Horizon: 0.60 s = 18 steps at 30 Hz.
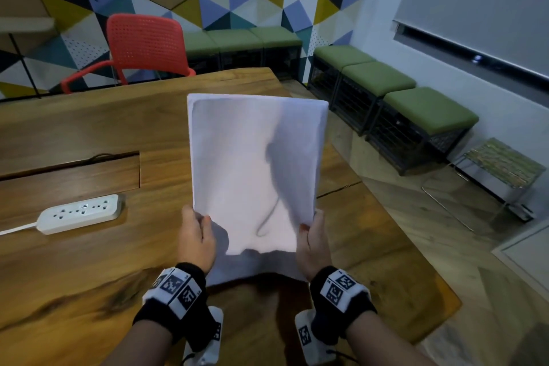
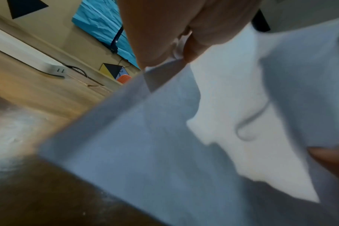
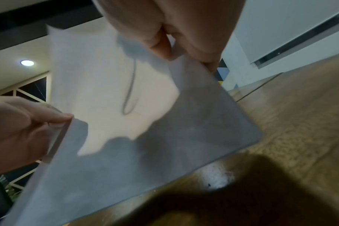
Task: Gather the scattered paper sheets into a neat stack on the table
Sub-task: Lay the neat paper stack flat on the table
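A bundle of white paper sheets (image 1: 255,169) stands tilted upright over the wooden table (image 1: 89,134), its bottom edge near or on the tabletop. My left hand (image 1: 197,232) pinches the bundle's left side low down, thumb in front. My right hand (image 1: 312,235) pinches the right side at the same height. In the left wrist view the sheets (image 2: 184,152) fill the frame under my left hand (image 2: 184,50). In the right wrist view my right hand (image 3: 176,45) holds the paper (image 3: 126,122), and my left hand (image 3: 29,130) grips the opposite edge.
A white power strip (image 1: 80,212) lies on the table to the left, near a cable slot (image 1: 71,169). A red chair (image 1: 142,47) stands at the far edge. Green stools (image 1: 395,104) line the wall on the right, past the table's right edge.
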Motion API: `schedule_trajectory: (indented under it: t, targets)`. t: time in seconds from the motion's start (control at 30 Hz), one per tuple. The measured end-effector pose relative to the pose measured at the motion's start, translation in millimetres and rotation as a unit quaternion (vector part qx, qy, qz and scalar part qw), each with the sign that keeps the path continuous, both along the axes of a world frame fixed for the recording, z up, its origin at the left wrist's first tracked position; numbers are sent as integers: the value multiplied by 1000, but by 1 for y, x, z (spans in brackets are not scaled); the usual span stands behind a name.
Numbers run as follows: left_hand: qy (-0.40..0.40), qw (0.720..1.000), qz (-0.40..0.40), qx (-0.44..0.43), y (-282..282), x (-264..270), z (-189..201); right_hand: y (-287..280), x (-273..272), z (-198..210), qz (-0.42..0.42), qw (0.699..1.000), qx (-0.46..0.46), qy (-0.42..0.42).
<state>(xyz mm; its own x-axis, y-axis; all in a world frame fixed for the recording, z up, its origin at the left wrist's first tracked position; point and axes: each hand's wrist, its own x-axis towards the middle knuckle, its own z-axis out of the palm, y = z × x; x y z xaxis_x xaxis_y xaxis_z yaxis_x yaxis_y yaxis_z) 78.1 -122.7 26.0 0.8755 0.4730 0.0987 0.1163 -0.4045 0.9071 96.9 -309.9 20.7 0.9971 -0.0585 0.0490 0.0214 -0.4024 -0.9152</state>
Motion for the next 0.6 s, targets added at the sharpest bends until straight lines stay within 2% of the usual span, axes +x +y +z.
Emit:
schedule_trajectory:
  t: [0.17, 0.27, 0.37, 0.5, 0.6]
  targets:
    - [115, 993, 29, -13, 0, 3, -15, -1, -1, -5, 6, 996, -26, 80]
    - [235, 972, 24, -7, 0, 9, -30, -2, -1, -11, 9, 985, -67, 161]
    - [306, 952, 0, -8, -1, 8, -39, -1, -3, -14, 9, 961, -101, 256]
    - [365, 931, -18, 21, -3, 6, -49, 0, -3, -23, -5, 934, -138, 329]
    - [381, 923, -19, 44, 0, 8, -51, 0, -2, -29, -41, 926, -178, 331]
